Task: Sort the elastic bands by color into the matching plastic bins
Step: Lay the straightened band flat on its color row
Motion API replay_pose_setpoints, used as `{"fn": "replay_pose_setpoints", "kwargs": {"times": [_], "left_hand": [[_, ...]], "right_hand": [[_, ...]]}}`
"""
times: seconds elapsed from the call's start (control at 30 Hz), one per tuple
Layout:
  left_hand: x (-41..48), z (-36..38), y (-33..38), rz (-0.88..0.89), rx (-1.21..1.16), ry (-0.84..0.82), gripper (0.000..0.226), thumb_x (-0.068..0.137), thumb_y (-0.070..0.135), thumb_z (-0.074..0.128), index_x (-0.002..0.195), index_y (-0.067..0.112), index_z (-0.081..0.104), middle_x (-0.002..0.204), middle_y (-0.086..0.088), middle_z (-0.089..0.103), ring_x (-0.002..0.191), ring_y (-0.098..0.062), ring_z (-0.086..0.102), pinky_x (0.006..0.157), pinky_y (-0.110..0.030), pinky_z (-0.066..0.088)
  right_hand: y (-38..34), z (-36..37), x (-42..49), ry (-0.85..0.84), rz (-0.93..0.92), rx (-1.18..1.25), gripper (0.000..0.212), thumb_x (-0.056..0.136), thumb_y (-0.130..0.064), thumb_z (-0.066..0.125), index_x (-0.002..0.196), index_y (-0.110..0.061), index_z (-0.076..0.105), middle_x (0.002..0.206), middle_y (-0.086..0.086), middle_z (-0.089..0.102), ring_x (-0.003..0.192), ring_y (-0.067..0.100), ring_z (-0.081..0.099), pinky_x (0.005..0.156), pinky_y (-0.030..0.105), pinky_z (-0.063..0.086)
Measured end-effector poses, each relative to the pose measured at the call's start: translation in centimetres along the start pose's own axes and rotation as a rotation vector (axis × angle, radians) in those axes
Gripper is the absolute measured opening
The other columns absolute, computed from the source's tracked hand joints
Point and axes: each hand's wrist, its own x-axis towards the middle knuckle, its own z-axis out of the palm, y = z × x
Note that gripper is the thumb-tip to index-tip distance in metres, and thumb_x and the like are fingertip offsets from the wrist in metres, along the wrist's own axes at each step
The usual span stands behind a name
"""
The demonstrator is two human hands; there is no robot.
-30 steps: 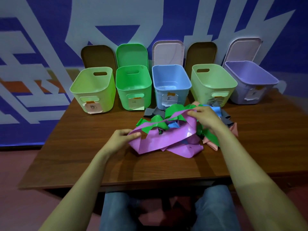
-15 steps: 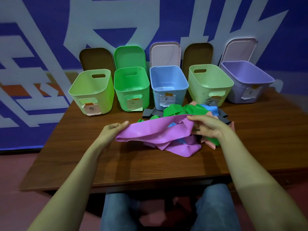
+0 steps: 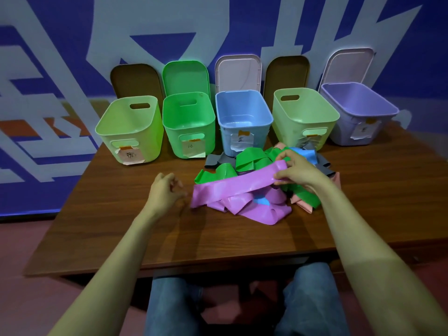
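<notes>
Brown wood-grain table [image 3: 121, 226] carried everything, with the blue bin [image 3: 243, 120] standing at the middle of a row of five along its far edge. Left of the blue bin stood a green bin [image 3: 189, 124], and further left a lime bin [image 3: 131, 132]; right of it stood a pale green bin [image 3: 304, 117], and further right a purple bin [image 3: 358, 112]. All five stood open, and a pale lid [image 3: 238, 71] leaned upright just behind the blue bin. In front of the blue bin, towards the person, lay the tangled pile of elastic bands [image 3: 252, 161], with green, purple, blue, grey and pink mixed together. A long purple band [image 3: 232, 187] ran across the near side of that pile, raised at its right end and sagging to the table at its left. The right hand [image 3: 299, 172], in front and to the right of the blue bin, pinched the raised end between thumb and curled fingers. The left hand [image 3: 164, 192], in front and to the left of the blue bin, held nothing, its fingers loosely curled, just beside the band's low end.
</notes>
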Motion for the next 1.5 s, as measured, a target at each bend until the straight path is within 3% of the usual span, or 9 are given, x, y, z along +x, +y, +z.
{"fn": "replay_pose_setpoints", "kwargs": {"times": [0.13, 0.3, 0.53, 0.77, 0.87, 1.0, 1.2, 1.4, 1.5], "left_hand": [[-1.1, 2.0, -0.4, -0.092, -0.027, -0.118, 0.029, 0.079, 0.022, 0.073, 0.102, 0.015, 0.058, 0.105, -0.003, 0.047, 0.091, -0.018, 0.050, 0.079, -0.030, 0.044], [-1.0, 5.0, 0.6, -0.225, -0.200, -0.089, 0.051, 0.093, 0.028, 0.055, 0.137, 0.007, 0.040, 0.135, -0.014, 0.048, 0.119, -0.028, 0.049, 0.101, -0.039, 0.041], [1.0, 5.7, 1.2, -0.498, -0.404, -0.054, 0.038, 0.084, 0.024, 0.069, 0.118, 0.008, 0.061, 0.115, -0.011, 0.064, 0.104, -0.024, 0.058, 0.084, -0.033, 0.046], [0.4, 3.8, 1.6, -0.519, -0.768, -0.101, 0.017, 0.081, 0.001, 0.064, 0.079, 0.013, 0.053, 0.082, -0.009, 0.061, 0.071, -0.018, 0.056, 0.061, -0.027, 0.048], [0.1, 2.4, 1.5, -0.456, -0.903, -0.030, 0.020, 0.082, 0.001, 0.062, 0.082, 0.014, 0.047, 0.091, -0.012, 0.060, 0.081, -0.022, 0.060, 0.075, -0.035, 0.053], [0.6, -0.5, 0.4, -0.405, -0.961, 0.074, 0.040, 0.071, -0.004, 0.074, 0.091, 0.014, 0.046, 0.093, -0.011, 0.061, 0.072, -0.019, 0.061, 0.060, -0.029, 0.049], [1.1, -6.1, -2.3, -0.388, -0.991, 0.181, 0.051, 0.073, -0.005, 0.074, 0.116, 0.008, 0.050, 0.098, -0.008, 0.063, 0.086, -0.023, 0.064, 0.078, -0.035, 0.056], [3.4, -9.5, -8.1, -0.521, -0.880, 0.116, 0.043, 0.086, 0.001, 0.062, 0.127, 0.006, 0.048, 0.116, -0.016, 0.057, 0.088, -0.023, 0.063, 0.062, -0.029, 0.059], [4.6, -9.4, -11.3, -0.602, -0.686, 0.164, 0.046, 0.088, 0.000, 0.060, 0.130, 0.003, 0.045, 0.124, -0.016, 0.053, 0.101, -0.027, 0.061, 0.077, -0.033, 0.056]], "right_hand": [[0.9, 0.1, -0.2, 0.080, -0.043, -0.295, 0.045, 0.079, 0.006, 0.054, 0.114, -0.021, 0.045, 0.083, 0.009, 0.046, 0.070, 0.021, 0.053, 0.069, 0.046, 0.057], [2.1, 0.9, -0.7, 0.228, -0.066, -0.504, 0.040, 0.085, -0.010, 0.055, 0.120, -0.008, 0.034, 0.104, 0.013, 0.050, 0.082, 0.026, 0.052, 0.051, 0.030, 0.038], [3.0, 1.7, -1.8, 0.327, -0.233, -0.719, 0.028, 0.090, -0.006, 0.048, 0.117, -0.006, 0.056, 0.113, 0.014, 0.049, 0.100, 0.028, 0.048, 0.081, 0.030, 0.037], [0.5, 3.1, -3.2, 0.381, -0.486, -0.551, 0.033, 0.093, -0.005, 0.047, 0.122, -0.013, 0.060, 0.118, 0.007, 0.056, 0.107, 0.017, 0.050, 0.086, 0.016, 0.031], [-1.6, 4.2, -3.5, 0.358, -0.591, -0.395, 0.036, 0.093, -0.005, 0.048, 0.125, -0.018, 0.055, 0.113, 0.004, 0.058, 0.101, 0.014, 0.053, 0.087, 0.022, 0.041], [-4.1, 5.8, -2.9, 0.353, -0.592, -0.280, 0.035, 0.093, -0.002, 0.046, 0.125, -0.018, 0.046, 0.106, 0.000, 0.055, 0.093, 0.015, 0.054, 0.078, 0.026, 0.043], [-5.5, 9.4, -0.2, 0.293, -0.703, -0.305, 0.026, 0.085, 0.011, 0.043, 0.092, -0.008, 0.058, 0.100, 0.001, 0.052, 0.091, 0.009, 0.052, 0.077, 0.001, 0.034], [-6.0, 15.3, 5.4, 0.243, -0.539, -0.329, 0.028, 0.090, 0.005, 0.042, 0.098, -0.007, 0.067, 0.112, 0.011, 0.054, 0.099, 0.017, 0.051, 0.087, 0.018, 0.037], [-4.9, 18.1, 7.6, 0.228, -0.443, -0.391, 0.028, 0.092, 0.001, 0.043, 0.107, -0.006, 0.066, 0.114, 0.014, 0.053, 0.103, 0.025, 0.054, 0.082, 0.016, 0.034]]}}
